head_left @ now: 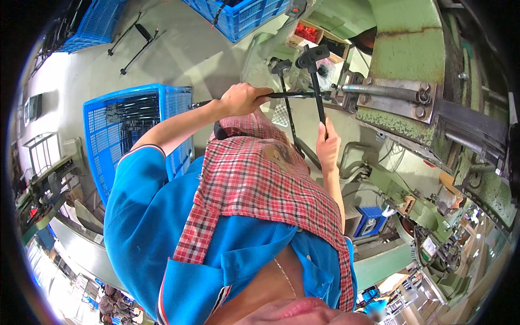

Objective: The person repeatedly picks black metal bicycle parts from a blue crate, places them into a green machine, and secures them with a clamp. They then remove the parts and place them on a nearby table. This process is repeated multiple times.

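Black rod [300, 95], long axis nine to three o'clock, wrapped by nearer left fingers [260, 92]; pointing from there toward machine block [349, 102] at three. Crossing near that end: black T-headed bar [316, 82], twelve to six, clasped low by right fingers [331, 131].

A red plaid apron [260, 179] overlies a blue collared shirt [141, 216] with striped sleeve trim [143, 147].

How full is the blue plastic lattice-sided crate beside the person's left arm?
Not empty: slender black rods lie inside the crate. Exact fullness: cannot tell.
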`<control>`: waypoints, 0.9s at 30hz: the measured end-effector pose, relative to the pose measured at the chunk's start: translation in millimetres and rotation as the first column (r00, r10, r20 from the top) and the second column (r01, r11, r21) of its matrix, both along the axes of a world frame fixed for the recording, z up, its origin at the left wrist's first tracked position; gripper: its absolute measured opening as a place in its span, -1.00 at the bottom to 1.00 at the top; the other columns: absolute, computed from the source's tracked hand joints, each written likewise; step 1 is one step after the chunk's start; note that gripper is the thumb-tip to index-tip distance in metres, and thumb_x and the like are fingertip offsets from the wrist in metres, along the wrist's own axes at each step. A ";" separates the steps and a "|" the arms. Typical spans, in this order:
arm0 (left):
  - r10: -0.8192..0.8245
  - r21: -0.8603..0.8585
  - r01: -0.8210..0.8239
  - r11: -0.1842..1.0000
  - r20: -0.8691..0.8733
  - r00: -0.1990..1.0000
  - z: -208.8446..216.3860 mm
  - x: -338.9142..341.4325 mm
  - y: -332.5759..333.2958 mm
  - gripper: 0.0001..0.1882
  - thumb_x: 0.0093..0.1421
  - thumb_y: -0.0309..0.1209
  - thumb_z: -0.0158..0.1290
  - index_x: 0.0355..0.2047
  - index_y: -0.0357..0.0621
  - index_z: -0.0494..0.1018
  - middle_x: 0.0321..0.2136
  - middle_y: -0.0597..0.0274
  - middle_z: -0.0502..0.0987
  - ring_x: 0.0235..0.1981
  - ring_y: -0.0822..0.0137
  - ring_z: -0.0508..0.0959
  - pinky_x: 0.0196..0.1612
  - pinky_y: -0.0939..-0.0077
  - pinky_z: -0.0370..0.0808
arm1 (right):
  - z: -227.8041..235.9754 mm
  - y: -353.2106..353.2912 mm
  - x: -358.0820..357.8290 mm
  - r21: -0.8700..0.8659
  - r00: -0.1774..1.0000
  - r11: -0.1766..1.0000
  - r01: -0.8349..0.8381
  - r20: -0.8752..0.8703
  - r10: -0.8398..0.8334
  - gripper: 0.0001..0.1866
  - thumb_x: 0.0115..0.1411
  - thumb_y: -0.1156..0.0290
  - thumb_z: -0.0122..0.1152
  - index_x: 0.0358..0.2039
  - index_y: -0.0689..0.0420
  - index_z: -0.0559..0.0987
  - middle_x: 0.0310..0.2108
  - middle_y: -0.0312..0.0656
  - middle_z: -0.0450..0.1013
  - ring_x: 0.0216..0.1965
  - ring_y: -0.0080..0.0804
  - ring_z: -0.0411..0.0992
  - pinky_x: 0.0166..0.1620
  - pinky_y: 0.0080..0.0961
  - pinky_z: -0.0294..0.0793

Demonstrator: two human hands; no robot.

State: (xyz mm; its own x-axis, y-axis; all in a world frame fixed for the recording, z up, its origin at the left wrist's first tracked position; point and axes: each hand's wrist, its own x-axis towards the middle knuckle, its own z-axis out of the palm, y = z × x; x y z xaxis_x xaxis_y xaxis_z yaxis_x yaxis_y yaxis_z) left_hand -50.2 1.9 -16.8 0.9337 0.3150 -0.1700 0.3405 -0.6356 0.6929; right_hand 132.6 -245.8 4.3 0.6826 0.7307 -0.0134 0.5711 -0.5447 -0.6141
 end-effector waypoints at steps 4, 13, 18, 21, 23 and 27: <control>-0.178 -0.067 0.178 0.982 0.014 0.984 7.2 12.1 36.0 -0.72 0.24 -0.21 0.04 -0.06 0.09 0.53 -0.44 0.02 0.59 -0.37 -0.05 0.58 -0.29 0.11 0.51 | -4.4 -2.7 6.8 0.010 0.999 1.000 -0.021 0.033 0.021 -0.66 0.31 0.34 0.06 0.10 0.00 0.48 -0.43 0.13 0.50 -0.49 0.15 0.45 -0.45 -0.15 0.41; -0.198 0.473 0.157 0.867 0.038 0.979 -41.8 225.3 137.4 -0.78 0.18 -0.36 -0.02 -0.20 -0.08 0.52 -0.26 0.07 0.56 -0.21 -0.02 0.58 -0.19 0.14 0.54 | -3.9 -9.0 12.0 -0.099 0.997 0.995 -0.022 -0.072 0.015 -0.65 0.34 0.40 0.04 0.12 0.13 0.46 -0.22 0.12 0.52 -0.41 -0.10 0.49 -0.27 -0.44 0.47; -0.405 0.671 0.450 0.589 -0.236 0.883 -49.9 270.1 131.7 -0.81 0.07 -0.46 0.06 -0.33 -0.11 0.63 -0.27 0.07 0.63 -0.17 0.02 0.62 -0.15 0.21 0.58 | -4.8 -8.9 9.1 -0.167 0.989 0.985 0.032 -0.139 -0.056 -0.64 0.34 0.32 0.06 0.11 0.14 0.46 -0.11 0.14 0.49 -0.10 0.03 0.51 -0.11 -0.40 0.47; -0.427 0.681 0.490 0.545 -0.278 0.861 -54.9 274.3 137.0 -0.79 0.05 -0.48 0.09 -0.28 -0.12 0.63 -0.26 0.08 0.64 -0.17 0.01 0.62 -0.15 0.20 0.58 | -13.6 -11.5 10.3 -0.015 0.992 0.997 0.073 -0.105 -0.074 -0.68 0.30 0.16 0.11 -0.15 0.16 0.58 -0.39 0.14 0.51 -0.32 0.18 0.47 -0.32 -0.16 0.46; -0.416 0.699 0.450 0.555 -0.235 0.879 -63.2 268.9 144.7 -0.76 0.08 -0.48 0.07 -0.23 -0.12 0.60 -0.24 0.09 0.63 -0.18 0.00 0.62 -0.16 0.19 0.58 | -5.0 -5.6 10.2 0.029 0.991 0.999 0.045 -0.128 -0.041 -0.67 0.30 0.19 0.10 -0.06 0.13 0.55 -0.37 0.14 0.52 -0.27 0.19 0.48 -0.28 -0.14 0.48; -0.337 0.701 0.234 0.673 0.010 0.941 -51.7 248.0 139.8 -0.74 0.18 -0.44 -0.04 -0.10 -0.09 0.44 -0.28 0.05 0.60 -0.23 -0.01 0.62 -0.22 0.14 0.57 | 0.5 -3.4 9.6 0.010 0.987 0.998 0.059 -0.149 -0.057 -0.67 0.31 0.21 0.08 0.01 0.08 0.54 -0.30 0.15 0.51 -0.23 0.20 0.46 -0.23 -0.16 0.48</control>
